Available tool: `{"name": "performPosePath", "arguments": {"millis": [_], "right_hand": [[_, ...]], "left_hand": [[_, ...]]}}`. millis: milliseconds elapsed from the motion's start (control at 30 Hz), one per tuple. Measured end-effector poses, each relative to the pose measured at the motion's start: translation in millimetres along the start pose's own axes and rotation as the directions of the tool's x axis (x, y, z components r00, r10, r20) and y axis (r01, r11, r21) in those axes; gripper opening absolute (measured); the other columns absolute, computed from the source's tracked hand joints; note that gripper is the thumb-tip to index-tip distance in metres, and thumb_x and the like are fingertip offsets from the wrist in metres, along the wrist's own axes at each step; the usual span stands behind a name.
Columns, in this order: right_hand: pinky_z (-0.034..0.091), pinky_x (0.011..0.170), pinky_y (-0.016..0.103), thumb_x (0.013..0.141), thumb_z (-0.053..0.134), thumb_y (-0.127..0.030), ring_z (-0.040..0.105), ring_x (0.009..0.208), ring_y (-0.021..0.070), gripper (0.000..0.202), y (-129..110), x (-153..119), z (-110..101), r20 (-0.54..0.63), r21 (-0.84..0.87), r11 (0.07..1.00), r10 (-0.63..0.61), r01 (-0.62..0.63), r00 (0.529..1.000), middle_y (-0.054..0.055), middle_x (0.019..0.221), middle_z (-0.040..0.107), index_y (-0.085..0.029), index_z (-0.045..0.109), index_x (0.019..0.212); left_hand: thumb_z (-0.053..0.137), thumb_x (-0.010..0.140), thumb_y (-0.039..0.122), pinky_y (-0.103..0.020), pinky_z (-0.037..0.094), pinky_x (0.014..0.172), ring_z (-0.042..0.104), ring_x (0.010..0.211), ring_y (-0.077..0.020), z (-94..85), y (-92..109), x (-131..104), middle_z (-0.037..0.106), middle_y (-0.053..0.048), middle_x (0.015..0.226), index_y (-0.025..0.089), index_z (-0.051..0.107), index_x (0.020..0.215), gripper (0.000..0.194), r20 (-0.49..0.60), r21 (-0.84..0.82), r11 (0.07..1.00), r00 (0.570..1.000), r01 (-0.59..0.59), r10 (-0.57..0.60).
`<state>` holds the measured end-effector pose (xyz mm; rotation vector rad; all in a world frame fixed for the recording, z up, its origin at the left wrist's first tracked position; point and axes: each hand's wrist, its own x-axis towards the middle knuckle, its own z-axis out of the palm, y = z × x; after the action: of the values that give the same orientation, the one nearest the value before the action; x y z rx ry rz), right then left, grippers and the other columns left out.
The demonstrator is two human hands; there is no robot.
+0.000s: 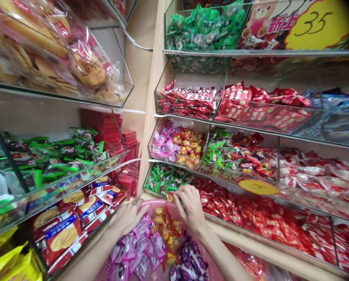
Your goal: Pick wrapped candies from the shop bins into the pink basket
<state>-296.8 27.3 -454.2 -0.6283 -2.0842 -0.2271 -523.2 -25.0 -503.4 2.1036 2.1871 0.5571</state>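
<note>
A pink plastic basket (pixel 151 202) is in front of me at the bottom. In it lie pink-purple wrapped candies (pixel 139 248), golden-yellow candies in clear wrappers (pixel 170 234) and dark purple-and-white wrapped candies (pixel 189 261). My left hand (pixel 127 218) is closed on the basket's left rim, thumb toward the inside. Over the far right rim, my right hand (pixel 189 205) has its fingers pinched together. A small orange-yellow wrapped candy (pixel 170 196) shows at its fingertips, partly hidden by them.
Behind the basket, clear-fronted bins hold green-wrapped candies (pixel 165 180), red-wrapped candies (pixel 221 199), and more pink candies (pixel 165 142) beside golden candies (pixel 189 144). Left shelves carry packaged biscuits (pixel 63 232) and green packets (pixel 60 152). A yellow price tag (pixel 258 187) hangs at right.
</note>
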Motion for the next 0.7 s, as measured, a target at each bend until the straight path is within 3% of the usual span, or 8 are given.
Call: {"name": "performPosePath", "arguments": {"millis": [133,267,500,700], "right_hand": [[0.034,0.073,0.031,0.089,0.038,-0.022,0.046,0.08,0.017,0.019,18,-40,19,0.162,-0.005,0.987,0.16,-0.161,0.974,0.003,0.078,0.054,-0.019,0.054,0.079],[0.032,0.072,0.031,0.086,0.042,-0.021,0.044,0.077,0.0172,0.016,27,-49,27,0.225,-0.081,0.973,0.23,-0.217,0.947,0.001,0.074,0.051,-0.018,0.05,0.072],[0.03,0.068,0.029,0.077,0.048,-0.013,0.044,0.074,0.0168,0.014,15,-48,28,0.323,-0.127,0.97,0.24,-0.209,0.916,0.0,0.07,0.051,-0.018,0.044,0.065],[0.034,0.068,0.03,0.085,0.046,-0.017,0.046,0.078,0.0192,0.013,15,-55,39,0.363,-0.18,0.971,0.214,-0.157,0.907,0.003,0.077,0.054,-0.018,0.051,0.072]], "left_hand": [[0.013,0.085,0.059,-0.036,0.037,0.088,0.057,0.101,-0.0235,2.7,0,3,0.062,-0.009,0.112,0.023,0.054,0.112,0.061,0.01,0.006,1.0,1.0,-0.003,0.003],[0.013,0.085,0.058,-0.036,0.038,0.087,0.057,0.1,-0.0241,3.6,1,5,0.061,-0.008,0.113,0.024,0.054,0.11,0.059,0.022,0.02,1.0,1.0,-0.012,0.012],[0.016,0.087,0.055,-0.034,0.036,0.089,0.056,0.104,-0.0227,1.9,3,3,0.061,-0.008,0.112,0.023,0.053,0.112,0.055,0.027,0.006,1.0,1.0,-0.001,0.001],[0.016,0.087,0.054,-0.034,0.036,0.089,0.056,0.103,-0.0223,0.3,3,3,0.062,-0.008,0.11,0.022,0.054,0.112,0.055,0.029,0.009,1.0,1.0,-0.009,0.009]]}}
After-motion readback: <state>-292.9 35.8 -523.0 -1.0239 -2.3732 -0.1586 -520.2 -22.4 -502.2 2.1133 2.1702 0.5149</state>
